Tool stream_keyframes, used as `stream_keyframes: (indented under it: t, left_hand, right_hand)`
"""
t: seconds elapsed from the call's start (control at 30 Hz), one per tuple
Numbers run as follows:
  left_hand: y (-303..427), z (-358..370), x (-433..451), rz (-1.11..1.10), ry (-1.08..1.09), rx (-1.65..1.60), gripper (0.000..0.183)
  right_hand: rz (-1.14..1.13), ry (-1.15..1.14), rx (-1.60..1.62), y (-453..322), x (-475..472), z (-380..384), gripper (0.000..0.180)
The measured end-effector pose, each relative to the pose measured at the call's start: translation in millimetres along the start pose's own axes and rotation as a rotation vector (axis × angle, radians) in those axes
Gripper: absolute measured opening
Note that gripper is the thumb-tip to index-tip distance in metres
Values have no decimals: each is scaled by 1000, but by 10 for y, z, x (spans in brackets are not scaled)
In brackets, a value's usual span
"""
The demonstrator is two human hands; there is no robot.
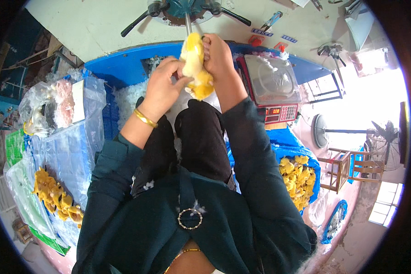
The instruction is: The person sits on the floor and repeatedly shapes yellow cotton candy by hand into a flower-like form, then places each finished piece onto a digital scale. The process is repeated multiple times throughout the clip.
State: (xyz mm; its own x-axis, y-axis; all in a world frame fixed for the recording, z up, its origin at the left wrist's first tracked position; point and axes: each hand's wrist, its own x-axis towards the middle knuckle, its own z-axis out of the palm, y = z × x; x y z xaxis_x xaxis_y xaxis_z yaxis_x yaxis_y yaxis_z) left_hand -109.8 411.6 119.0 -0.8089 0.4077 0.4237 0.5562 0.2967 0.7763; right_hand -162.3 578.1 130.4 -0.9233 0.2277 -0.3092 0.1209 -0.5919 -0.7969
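A small yellow plush toy [192,65] with paler patches sits at the tip of a thin metal tube [188,23], which juts from a dark green machine head [186,6]. Whether the tube enters the toy is hidden by the plush. My right hand [219,53] grips the toy's right side, fingers curled at its upper half. From the left, my left hand [166,80] pinches its lower part between thumb and fingers. The toy hangs above my knees, near the blue edge [130,70] of the machine.
A digital scale [272,82] stands to the right. Below it, a blue bag [310,154] holds several yellow plush pieces [296,178]. More yellow plush skins [56,197] lie on plastic-covered crates [66,147] at left. White fibre stuffing [132,97] fills the space behind my left hand. Snips [272,20] rest on the machine.
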Motion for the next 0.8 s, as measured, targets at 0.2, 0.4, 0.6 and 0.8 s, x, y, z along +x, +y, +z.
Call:
stream_keyframes:
  t: [0.2, 0.4, 0.6, 0.8]
  left_hand:
    - [-24, -16, -207, -138, 4, -180, 25]
    - [22, -180, -227, -75, 11, -65, 33]
    - [87, -197, -309, -34, 10, 120, 35]
    - [285, -136, -506, -18, 82, 115, 41]
  right_hand:
    - [-354, 109, 128, 405, -454, 23, 25]
    - [-397, 344, 262, 665, -716, 278, 26]
    - [-490, 181, 27, 840, -921, 146, 28]
    - [-350, 3, -277, 740, -1237, -180, 32]
